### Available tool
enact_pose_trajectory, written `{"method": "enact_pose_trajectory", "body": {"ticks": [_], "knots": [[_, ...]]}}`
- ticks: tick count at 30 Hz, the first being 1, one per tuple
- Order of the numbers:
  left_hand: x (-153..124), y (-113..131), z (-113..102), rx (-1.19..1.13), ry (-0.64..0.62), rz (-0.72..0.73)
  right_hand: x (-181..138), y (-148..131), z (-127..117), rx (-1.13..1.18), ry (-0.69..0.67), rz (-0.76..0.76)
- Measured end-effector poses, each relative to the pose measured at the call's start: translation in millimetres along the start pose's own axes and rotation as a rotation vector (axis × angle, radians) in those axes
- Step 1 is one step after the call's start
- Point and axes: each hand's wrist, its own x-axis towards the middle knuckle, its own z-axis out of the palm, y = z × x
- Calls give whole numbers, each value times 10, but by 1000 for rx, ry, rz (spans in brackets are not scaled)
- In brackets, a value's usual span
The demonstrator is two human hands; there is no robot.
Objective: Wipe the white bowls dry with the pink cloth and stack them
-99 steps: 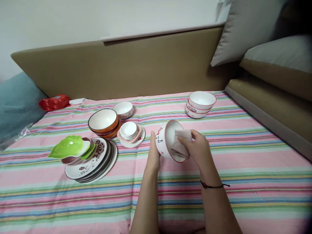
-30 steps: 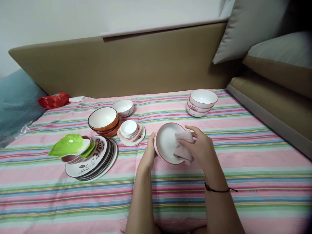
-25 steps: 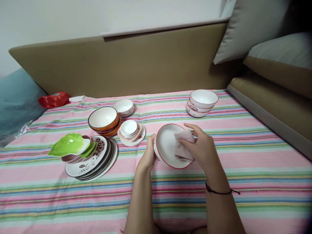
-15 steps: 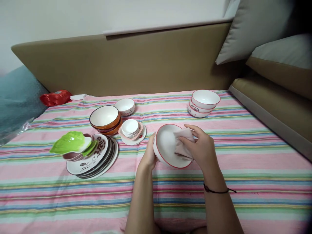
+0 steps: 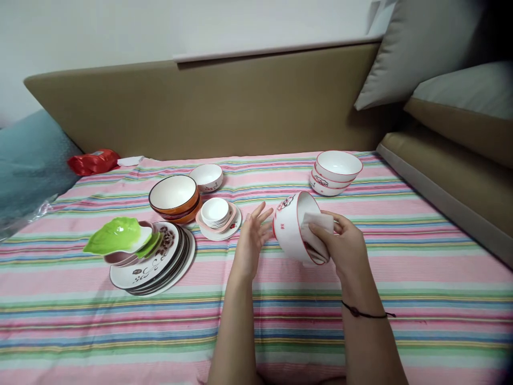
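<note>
A white bowl [image 5: 289, 231] with a red rim and a printed pattern is tilted on its side above the striped cloth, its mouth turned to the right. My right hand [image 5: 344, 243] grips its rim through a pale cloth [image 5: 318, 227], part of which lies inside the bowl. To the left of the bowl, my left hand [image 5: 251, 240] is open, fingers spread, just off the bowl's outer side. Behind to the right stands a stack of matching red-rimmed bowls [image 5: 339, 164].
Left on the striped cloth [image 5: 296, 331] are stacked plates [image 5: 132, 275] under a green leaf-shaped dish [image 5: 116, 235], orange bowls [image 5: 174, 192], a white bowl [image 5: 206, 176] and small white dishes [image 5: 215, 210]. A red packet [image 5: 94, 161] lies far left. Cushions [image 5: 460, 101] rise at right.
The bowl has turned from facing up to lying sideways, mouth to the right. My left hand has let go of it and opened; my right hand now holds it by the rim with the cloth.
</note>
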Motion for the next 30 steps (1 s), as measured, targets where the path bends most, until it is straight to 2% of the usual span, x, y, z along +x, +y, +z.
{"method": "enact_pose_trajectory", "body": {"ticks": [5, 10, 12, 17, 20, 23, 27, 30], "knots": [[-19, -32, 25, -27, -29, -143, -114, -137, 90, -321, 145, -120], [30, -157, -40, 29, 86, -98, -176, -178, 207, -376, 121, -179], [43, -172, -106, 83, 90, -86, -171, -186, 199, -383, 97, -191], [4, -119, -253, 179, -2, -107, -147, -249, 86, -439, -22, -286], [-38, -72, -279, 266, -55, -205, -144, -281, 47, -488, -122, -345], [-69, -39, -253, 309, -160, -330, -162, -296, 72, -501, -217, -390], [-84, -29, -194, 353, -235, -430, -203, -308, 137, -444, -419, -419], [-74, -48, -179, 399, -223, -409, -222, -323, 151, -405, -401, -425]]}}
